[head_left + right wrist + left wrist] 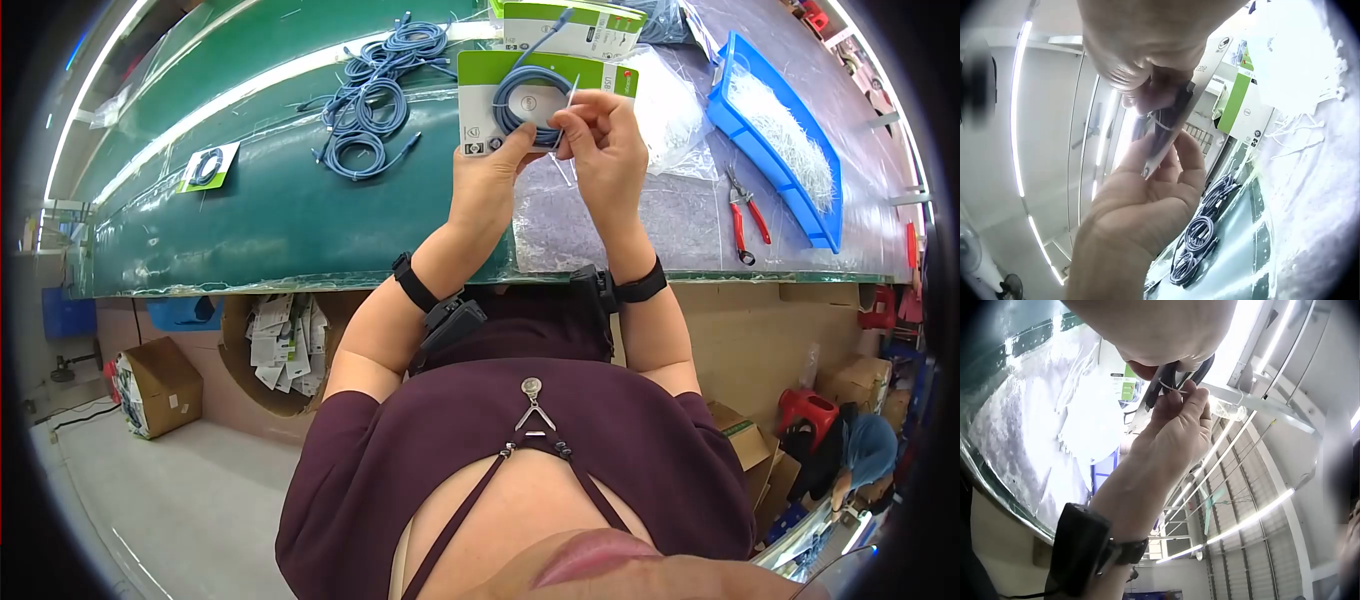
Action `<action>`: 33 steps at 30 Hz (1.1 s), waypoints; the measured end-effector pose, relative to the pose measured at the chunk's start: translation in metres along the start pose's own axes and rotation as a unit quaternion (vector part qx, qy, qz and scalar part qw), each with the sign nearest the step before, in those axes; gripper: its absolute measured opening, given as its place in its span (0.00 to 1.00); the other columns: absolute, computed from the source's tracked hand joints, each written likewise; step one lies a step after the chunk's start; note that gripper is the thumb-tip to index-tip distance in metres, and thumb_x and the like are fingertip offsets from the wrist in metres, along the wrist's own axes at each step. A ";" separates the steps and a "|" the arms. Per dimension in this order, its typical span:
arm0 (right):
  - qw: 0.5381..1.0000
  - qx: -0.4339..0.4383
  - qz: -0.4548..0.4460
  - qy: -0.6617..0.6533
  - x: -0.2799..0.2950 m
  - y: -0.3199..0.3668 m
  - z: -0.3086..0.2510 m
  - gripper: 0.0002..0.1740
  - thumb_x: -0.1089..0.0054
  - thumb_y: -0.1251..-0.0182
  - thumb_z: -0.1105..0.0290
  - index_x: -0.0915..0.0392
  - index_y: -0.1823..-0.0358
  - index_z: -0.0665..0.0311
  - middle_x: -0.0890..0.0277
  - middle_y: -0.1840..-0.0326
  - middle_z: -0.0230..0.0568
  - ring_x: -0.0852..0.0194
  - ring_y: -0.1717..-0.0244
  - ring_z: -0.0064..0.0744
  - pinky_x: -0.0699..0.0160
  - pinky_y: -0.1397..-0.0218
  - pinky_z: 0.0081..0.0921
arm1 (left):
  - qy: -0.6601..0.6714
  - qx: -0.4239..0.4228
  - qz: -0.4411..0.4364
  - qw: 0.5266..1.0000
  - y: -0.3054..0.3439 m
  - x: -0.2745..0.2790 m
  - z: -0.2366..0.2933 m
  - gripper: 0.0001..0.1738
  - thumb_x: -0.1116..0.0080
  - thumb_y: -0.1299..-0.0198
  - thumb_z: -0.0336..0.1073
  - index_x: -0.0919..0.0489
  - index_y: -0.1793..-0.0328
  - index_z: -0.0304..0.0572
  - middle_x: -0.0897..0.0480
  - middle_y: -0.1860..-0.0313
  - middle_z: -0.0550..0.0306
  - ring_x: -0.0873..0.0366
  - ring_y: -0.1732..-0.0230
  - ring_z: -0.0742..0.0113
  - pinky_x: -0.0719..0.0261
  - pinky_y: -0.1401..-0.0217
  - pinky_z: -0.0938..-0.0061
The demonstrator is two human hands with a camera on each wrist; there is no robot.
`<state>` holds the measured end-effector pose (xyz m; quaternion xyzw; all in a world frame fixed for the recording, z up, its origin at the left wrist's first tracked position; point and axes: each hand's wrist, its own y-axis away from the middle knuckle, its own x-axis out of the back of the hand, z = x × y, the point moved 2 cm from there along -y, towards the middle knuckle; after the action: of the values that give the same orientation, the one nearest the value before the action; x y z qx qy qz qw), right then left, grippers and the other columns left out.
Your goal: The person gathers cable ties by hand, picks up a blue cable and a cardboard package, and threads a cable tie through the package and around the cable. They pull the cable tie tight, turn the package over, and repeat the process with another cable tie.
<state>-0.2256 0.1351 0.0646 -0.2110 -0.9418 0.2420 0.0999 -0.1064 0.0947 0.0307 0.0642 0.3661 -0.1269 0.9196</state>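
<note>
A green-and-white retail card (472,105) with a coiled blue-grey cable (506,92) on its front stands raised over the table. My left hand (485,190) grips its lower edge, thumb on the coil. At the coil's right side my right hand (612,160) pinches a thin white tie (573,88) between thumb and fingers. In the left wrist view the tie (1169,388) loops round the dark cable, the right fingertips right at it. The right wrist view shows the card (1200,84) edge-on, held by the left hand (1141,212).
Several coiled cables (365,115) lie left of the hands, with a small carded cable (208,167) farther left. More green-and-white cards (600,28) are behind. To the right are a plastic bag (672,115), red-handled cutters (745,215) and a blue tray (765,178) of white ties.
</note>
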 end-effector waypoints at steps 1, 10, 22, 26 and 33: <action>0.998 -0.032 -0.005 -0.059 0.002 -0.003 0.001 0.04 0.39 0.32 0.78 0.25 0.59 0.69 0.18 0.65 0.37 0.23 0.71 0.18 0.22 0.66 0.17 | 0.003 -0.004 0.004 1.000 0.000 0.000 0.000 0.13 0.36 0.41 0.25 0.21 0.49 0.34 0.17 0.57 0.54 0.17 0.61 0.68 0.16 0.57 0.74; 0.970 0.136 0.008 0.199 0.008 0.010 -0.012 0.07 0.37 0.38 0.81 0.20 0.59 0.65 0.20 0.68 0.37 0.22 0.72 0.25 0.24 0.67 0.21 | -0.047 -0.069 0.033 0.996 0.005 -0.001 -0.003 0.14 0.37 0.40 0.23 0.21 0.48 0.35 0.18 0.56 0.60 0.21 0.59 0.74 0.22 0.55 0.78; 0.912 0.204 -0.007 0.355 0.006 0.015 -0.021 0.09 0.36 0.46 0.80 0.20 0.63 0.63 0.23 0.69 0.41 0.22 0.69 0.43 0.23 0.65 0.35 | -0.068 -0.129 0.032 0.989 0.001 0.004 -0.005 0.15 0.35 0.42 0.23 0.21 0.49 0.37 0.19 0.57 0.64 0.24 0.59 0.79 0.25 0.56 0.80; 0.906 0.203 -0.011 0.372 0.007 0.015 -0.019 0.09 0.35 0.47 0.79 0.21 0.63 0.63 0.23 0.70 0.41 0.22 0.68 0.43 0.23 0.64 0.35 | -0.080 -0.144 0.026 0.986 0.001 0.003 -0.004 0.14 0.35 0.42 0.23 0.21 0.49 0.37 0.19 0.57 0.65 0.24 0.60 0.80 0.26 0.57 0.81; 0.902 0.196 -0.027 0.384 0.006 0.015 -0.019 0.08 0.36 0.46 0.79 0.21 0.63 0.63 0.24 0.70 0.40 0.23 0.68 0.43 0.23 0.63 0.35 | -0.135 -0.155 0.042 0.978 0.001 0.005 -0.005 0.10 0.35 0.41 0.25 0.20 0.53 0.38 0.19 0.62 0.66 0.25 0.65 0.81 0.26 0.62 0.83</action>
<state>-0.2201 0.1574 0.0744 -0.2384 -0.7690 0.3195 0.4998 -0.1053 0.0959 0.0239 -0.0817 0.2511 -0.0371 0.9638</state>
